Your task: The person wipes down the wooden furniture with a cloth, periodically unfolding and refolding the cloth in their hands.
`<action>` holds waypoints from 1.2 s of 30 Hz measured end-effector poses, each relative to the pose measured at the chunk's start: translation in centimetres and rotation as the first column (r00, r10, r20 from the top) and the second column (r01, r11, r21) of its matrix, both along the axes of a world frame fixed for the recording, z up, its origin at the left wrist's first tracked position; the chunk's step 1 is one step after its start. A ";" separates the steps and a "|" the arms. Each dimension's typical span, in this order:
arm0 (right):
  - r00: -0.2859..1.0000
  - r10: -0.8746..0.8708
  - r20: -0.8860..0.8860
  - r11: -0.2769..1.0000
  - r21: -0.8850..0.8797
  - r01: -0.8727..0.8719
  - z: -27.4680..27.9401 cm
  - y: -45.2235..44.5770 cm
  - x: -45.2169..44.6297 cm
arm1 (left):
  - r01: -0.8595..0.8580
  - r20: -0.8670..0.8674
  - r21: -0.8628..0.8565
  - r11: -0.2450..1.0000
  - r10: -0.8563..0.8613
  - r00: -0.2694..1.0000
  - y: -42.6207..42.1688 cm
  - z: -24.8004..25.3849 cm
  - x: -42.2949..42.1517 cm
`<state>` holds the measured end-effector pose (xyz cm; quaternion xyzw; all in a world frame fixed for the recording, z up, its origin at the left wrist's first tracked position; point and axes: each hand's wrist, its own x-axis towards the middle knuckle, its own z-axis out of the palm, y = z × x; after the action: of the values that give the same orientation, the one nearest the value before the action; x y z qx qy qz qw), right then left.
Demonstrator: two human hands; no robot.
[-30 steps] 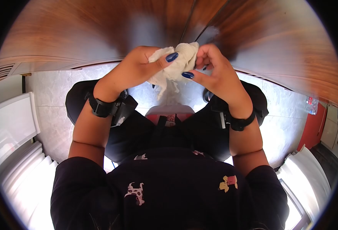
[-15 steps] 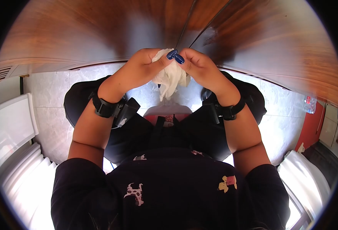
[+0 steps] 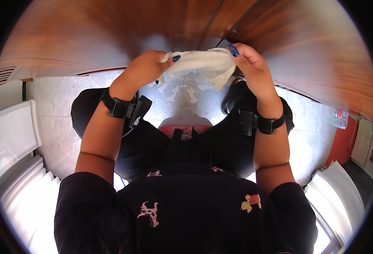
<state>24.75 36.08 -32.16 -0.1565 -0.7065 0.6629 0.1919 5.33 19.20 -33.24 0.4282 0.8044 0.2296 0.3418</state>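
A thin off-white cloth (image 3: 207, 61) hangs stretched between my two hands, in front of the brown wooden cabinet. My left hand (image 3: 148, 67) pinches its left end, thumb on top. The cloth's right end is held in my right hand (image 3: 252, 63), between thumb and curled fingers. A loose corner droops below the right hand. The fingertips behind the cloth are partly hidden. Whether the cloth touches the cabinet I cannot tell.
Glossy wooden cabinet doors (image 3: 152, 25) rise close ahead. Grey tiled floor (image 3: 55, 97) lies below. A small seat (image 3: 185, 122) shows between my knees. A clear plastic bottle (image 3: 341, 118) stands at the right, near a red panel (image 3: 344, 139). White curtains hang on both sides.
My hands have moved apart, the right one further right and a little up. The bunched cloth is now spread out between them.
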 end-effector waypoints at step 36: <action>0.910 0.252 0.328 0.912 0.233 -0.337 -1.5 -3.1 -1.7 | -0.018 0.533 0.319 0.947 -0.164 0.830 0.1 0.5 1.6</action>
<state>23.07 32.97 -33.64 -0.1137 -0.8303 0.5456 0.0031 6.96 19.32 -32.78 0.4227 0.6074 0.4537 0.4965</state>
